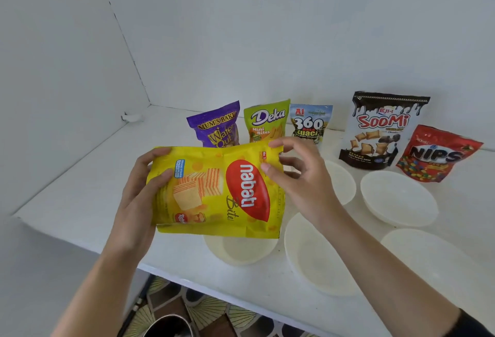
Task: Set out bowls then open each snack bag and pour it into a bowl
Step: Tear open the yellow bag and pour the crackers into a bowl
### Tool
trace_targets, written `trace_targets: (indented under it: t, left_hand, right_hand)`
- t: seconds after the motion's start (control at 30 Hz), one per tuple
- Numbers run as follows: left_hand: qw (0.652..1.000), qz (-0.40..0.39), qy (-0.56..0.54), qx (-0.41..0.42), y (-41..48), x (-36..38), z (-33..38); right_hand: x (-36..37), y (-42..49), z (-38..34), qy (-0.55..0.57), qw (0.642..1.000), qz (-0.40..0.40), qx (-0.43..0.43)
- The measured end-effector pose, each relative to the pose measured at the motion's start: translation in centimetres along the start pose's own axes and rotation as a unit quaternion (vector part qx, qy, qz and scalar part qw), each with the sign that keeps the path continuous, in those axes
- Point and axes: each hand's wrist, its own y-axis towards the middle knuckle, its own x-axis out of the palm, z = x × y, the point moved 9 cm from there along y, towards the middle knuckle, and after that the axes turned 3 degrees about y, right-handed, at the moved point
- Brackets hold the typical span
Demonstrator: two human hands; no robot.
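A yellow Nabati Bites bag is held sideways above the white table. My left hand grips its bottom end, thumb on the front. My right hand pinches the bag's top edge with index finger and thumb. Under the bag sits a white bowl, partly hidden. More white bowls lie to the right: one in front, one further back, one at the right edge, and one behind my right hand.
Five closed snack bags stand along the back wall: purple Mum's Bakery, green Deka, 360 Kuaci, Soomi, red Nips. The table's front edge runs diagonally below my arms; patterned floor shows beneath.
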Motion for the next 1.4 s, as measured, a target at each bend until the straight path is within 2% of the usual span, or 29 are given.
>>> trace_targets:
  t: [0.13,0.23,0.5,0.87,1.2,1.4]
  left_hand:
    - [0.999,-0.018,0.022,0.018,0.5,-0.1,0.7]
    - [0.998,-0.040,0.038,0.030,1.6,-0.2,1.3]
    - [0.992,-0.075,0.086,0.056,4.1,-1.8,2.9]
    - [0.978,-0.098,0.170,0.067,5.1,-1.9,3.0]
    - [0.960,-0.141,0.205,0.132,5.5,-0.7,7.0]
    - [0.954,-0.166,0.213,0.133,5.3,0.5,6.8]
  right_hand:
    - [1.9,-0.3,0.7,0.034,0.996,-0.063,0.055]
    - [2.6,-0.2,1.3,0.071,0.991,-0.059,0.097]
    - [5.1,0.0,2.3,0.090,0.991,-0.050,0.085]
    - [6.1,-0.8,5.5,0.058,0.994,-0.024,0.085]
    - [5.1,0.5,2.1,0.077,0.997,0.008,0.026]
    - [5.2,-0.4,4.0,0.114,0.989,0.008,0.089]
